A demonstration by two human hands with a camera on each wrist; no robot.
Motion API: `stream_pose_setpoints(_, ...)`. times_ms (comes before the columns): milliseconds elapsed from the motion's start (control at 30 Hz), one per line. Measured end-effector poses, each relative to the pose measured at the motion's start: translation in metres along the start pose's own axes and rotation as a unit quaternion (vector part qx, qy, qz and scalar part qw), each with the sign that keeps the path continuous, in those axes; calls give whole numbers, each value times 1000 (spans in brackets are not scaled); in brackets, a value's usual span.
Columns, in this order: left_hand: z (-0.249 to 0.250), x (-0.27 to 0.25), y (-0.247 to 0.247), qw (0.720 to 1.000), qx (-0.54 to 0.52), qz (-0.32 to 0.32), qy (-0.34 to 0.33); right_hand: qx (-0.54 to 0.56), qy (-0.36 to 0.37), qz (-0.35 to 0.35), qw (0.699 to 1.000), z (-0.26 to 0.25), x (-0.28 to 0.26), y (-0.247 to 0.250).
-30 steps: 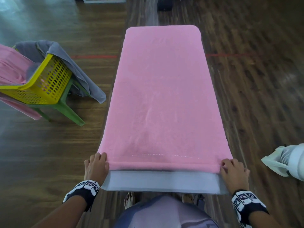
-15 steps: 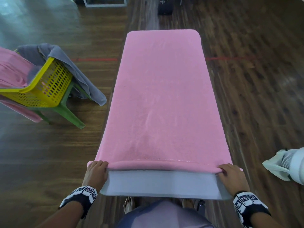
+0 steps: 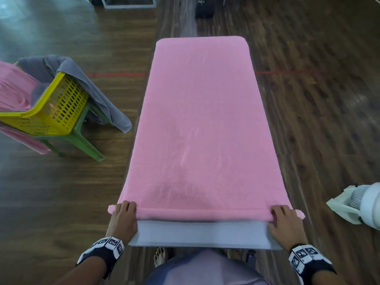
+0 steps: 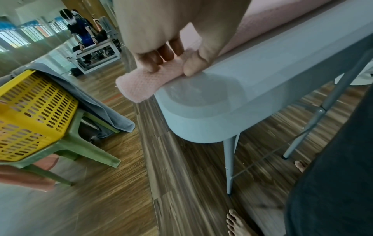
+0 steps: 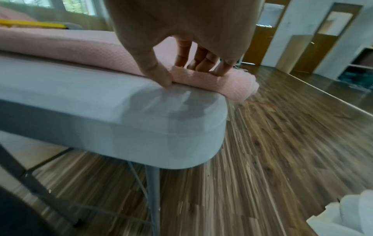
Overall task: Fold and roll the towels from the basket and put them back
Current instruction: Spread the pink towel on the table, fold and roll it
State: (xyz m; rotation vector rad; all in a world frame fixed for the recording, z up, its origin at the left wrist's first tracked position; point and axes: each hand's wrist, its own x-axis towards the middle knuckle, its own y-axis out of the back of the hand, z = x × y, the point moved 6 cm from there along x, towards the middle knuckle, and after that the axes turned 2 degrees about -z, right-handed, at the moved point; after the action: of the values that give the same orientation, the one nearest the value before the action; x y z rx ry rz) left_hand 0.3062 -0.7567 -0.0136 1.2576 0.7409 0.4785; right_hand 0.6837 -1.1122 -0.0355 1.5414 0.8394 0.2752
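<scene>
Item: pink towel (image 3: 201, 120), lying flat along the grey tabletop (image 3: 201, 233), near edge turned into a thin roll. Left hand (image 3: 122, 218) and right hand (image 3: 284, 221) each curled fingers (image 4: 153, 60) over a roll end, thumbs behind. Basket (image 3: 51, 112) stood well apart, left. Advice: roll both ends evenly, tightly, keeping edges aligned.

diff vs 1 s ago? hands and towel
Both hands, left hand and right hand, have curled the pink towel's near hem into a thin roll and grip its ends. Basket, grey towel, table unchanged.
</scene>
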Motion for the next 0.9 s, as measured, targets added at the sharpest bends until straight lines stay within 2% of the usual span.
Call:
stream_pose_setpoints(133,-4,3,3,997,-72,4,21,27,-7,0,1000,1,5,2)
stream_pose_setpoints(233,-7,9,7,998,-44,-13,33,4,-2,21,1000,0,8,14)
stream_pose_setpoints(367,-3,18,11,997,-14,-56,46,1,-27,-24,999,-1,19,22)
stream_pose_setpoints(433,-2,23,15,997,-21,-49,55,31,-33,-26,999,1,24,27)
stream_pose_setpoints(567,-5,27,17,998,-7,-13,57,-33,-17,9,999,-1,30,30)
stream_pose_setpoints(800,-6,24,4,999,-17,-28,20,-6,17,9,1000,-4,21,13)
stream_pose_setpoints(900,-8,28,8,998,-48,-6,28,21,27,42,999,-1,24,14)
